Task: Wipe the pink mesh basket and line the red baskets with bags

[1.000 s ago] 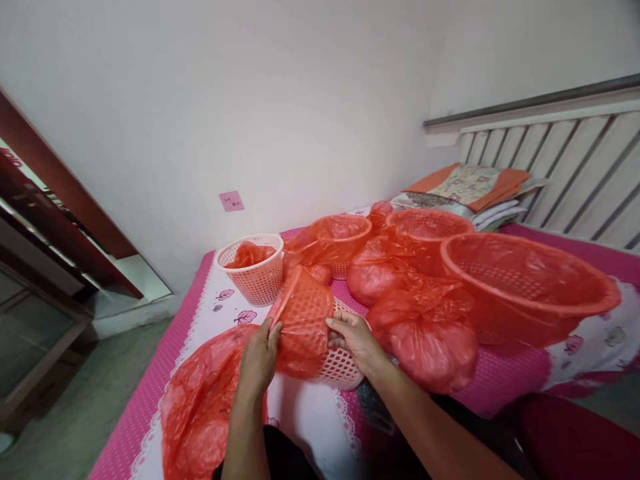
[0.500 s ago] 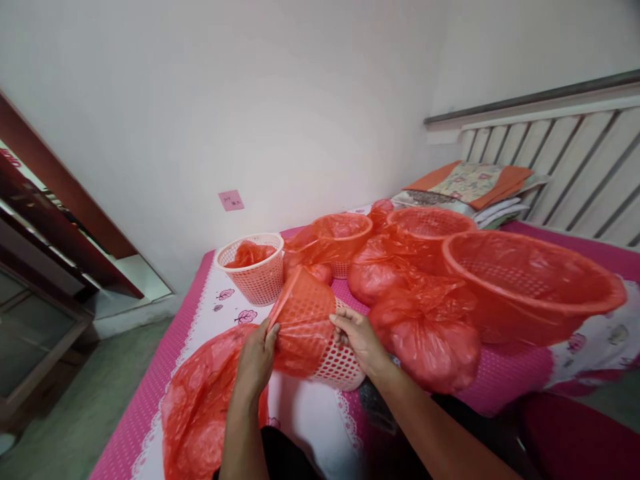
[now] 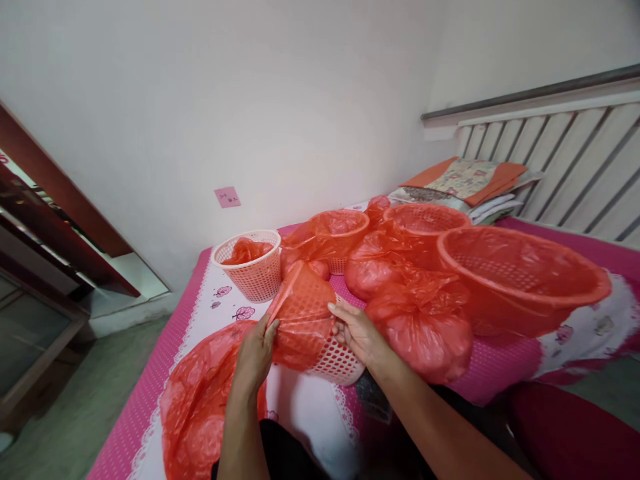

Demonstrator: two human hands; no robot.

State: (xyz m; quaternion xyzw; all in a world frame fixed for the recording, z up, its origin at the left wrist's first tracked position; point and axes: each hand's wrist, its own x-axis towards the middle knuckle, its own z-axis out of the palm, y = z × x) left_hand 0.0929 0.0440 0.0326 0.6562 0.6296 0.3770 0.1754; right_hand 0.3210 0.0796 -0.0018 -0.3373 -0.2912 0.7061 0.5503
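Observation:
A white perforated plastic basket (image 3: 336, 363) lies tilted in front of me, its rim end pointing up and left. A red plastic bag (image 3: 306, 310) covers its upper part, with the lower holes bare. At the rim, my left hand (image 3: 257, 343) is closed on the bag, thumb on top. On the other side, my right hand (image 3: 356, 333) pinches the bag's edge against the basket wall. Another red plastic bag (image 3: 205, 400) lies crumpled on the cloth by my left forearm. Just beyond stands a white wastebasket (image 3: 257, 273) with red plastic inside.
Bag-lined baskets stand at the back (image 3: 345, 230), back right (image 3: 427, 220) and right (image 3: 525, 267). Stuffed red bags (image 3: 425, 333) sit between them and me. Folded cloths (image 3: 467, 180) lie near the radiator (image 3: 560, 167). A pink-edged cloth (image 3: 165, 373) covers the surface.
My right hand has shifted slightly up along the basket wall, its fingers curling more at the bag's edge. The view has moved a little; my left hand keeps its grip.

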